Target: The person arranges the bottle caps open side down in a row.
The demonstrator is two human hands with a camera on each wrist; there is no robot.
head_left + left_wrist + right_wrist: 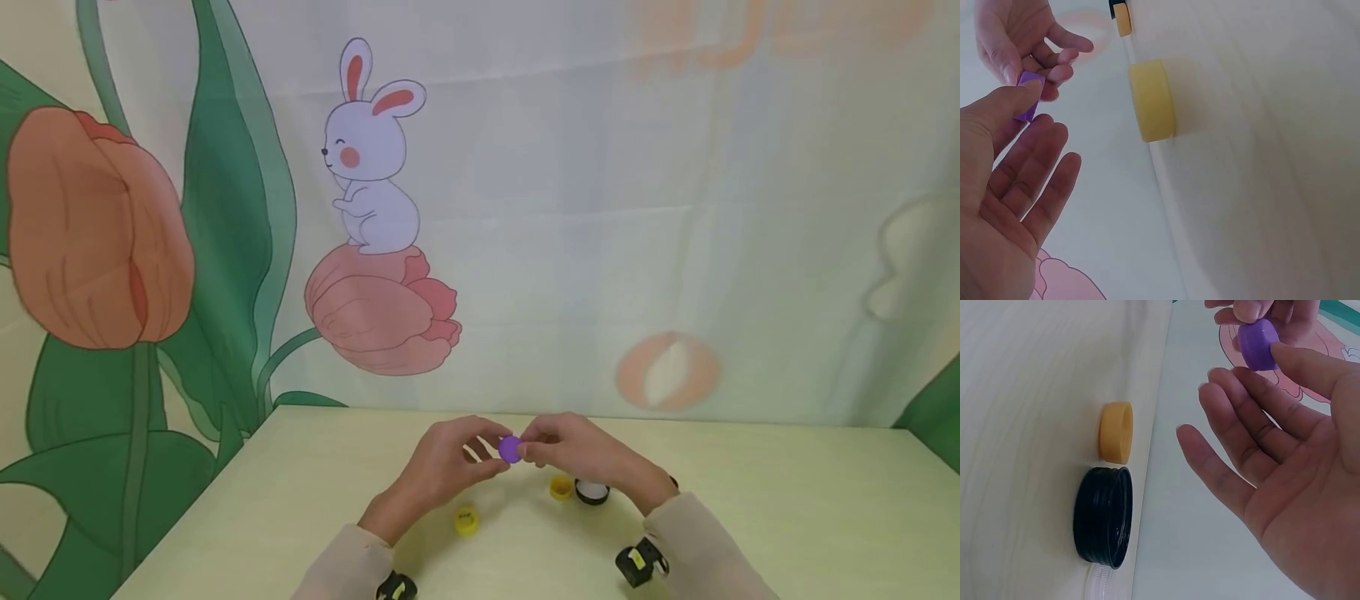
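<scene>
Above the table, a small purple bottle cap point(511, 449) with ribbed sides is held between both hands. My left hand point(447, 457) pinches it from the left with thumb and fingertips. From the other side my right hand point(579, 450) pinches it too, its remaining fingers loosely extended in the right wrist view. Below and left lies a yellow cap point(467, 522) with dark marks on top. Under the right hand sit an orange-yellow cap point(1116, 433) and, beside it, a larger black lid point(1102, 517), both with their hollow sides showing.
Part of a clear ribbed cap point(1099, 582) shows beyond the black lid in the right wrist view. The pale tabletop point(247, 517) ends at a hanging cloth point(540, 250) printed with a rabbit and tulips. Black wrist cameras point(637, 563) sit by the sleeves.
</scene>
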